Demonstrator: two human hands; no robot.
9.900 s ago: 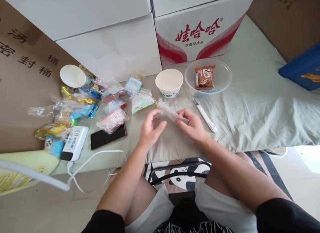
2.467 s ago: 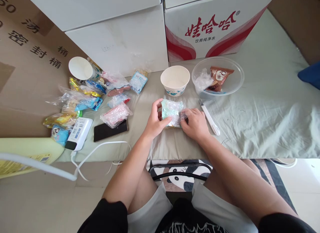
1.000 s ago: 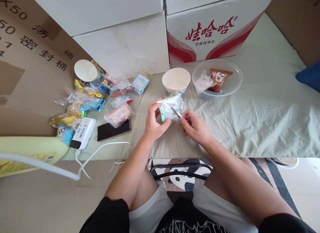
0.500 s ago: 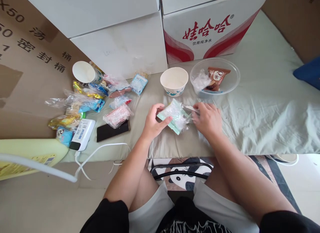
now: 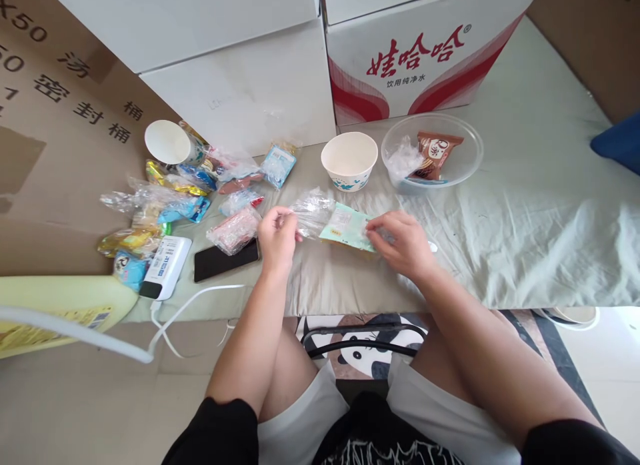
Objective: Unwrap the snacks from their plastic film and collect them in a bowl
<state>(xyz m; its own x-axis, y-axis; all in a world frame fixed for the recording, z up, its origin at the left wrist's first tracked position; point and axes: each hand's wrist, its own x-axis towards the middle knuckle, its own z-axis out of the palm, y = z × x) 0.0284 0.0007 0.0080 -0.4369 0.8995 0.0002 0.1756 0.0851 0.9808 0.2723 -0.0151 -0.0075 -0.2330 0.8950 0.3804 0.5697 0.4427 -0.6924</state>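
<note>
My left hand (image 5: 278, 236) pinches a crumpled piece of clear plastic wrap (image 5: 311, 210) and holds it out to the left of a flat mint-green snack packet (image 5: 346, 225). My right hand (image 5: 404, 242) grips the right end of that packet, which lies on the grey-green cloth (image 5: 500, 205). A white paper bowl (image 5: 349, 160) stands just behind the packet. To its right a clear plastic bowl (image 5: 470, 145) holds a brown snack packet (image 5: 434, 154) and a wad of clear wrap (image 5: 403, 161). The white cutter's tip (image 5: 432, 246) shows just beyond my right hand.
A pile of wrapped snacks (image 5: 165, 192) and a tipped white paper cup (image 5: 165, 142) lie at the left. A black phone (image 5: 226, 260) and a white charger (image 5: 165, 266) with its cable are near the front edge. Cardboard boxes (image 5: 400, 52) stand behind.
The clear wrap has come off the mint-green packet: my left hand pulled it leftward while my right hand kept hold of the packet. The cutter left my right hand about a second ago.
</note>
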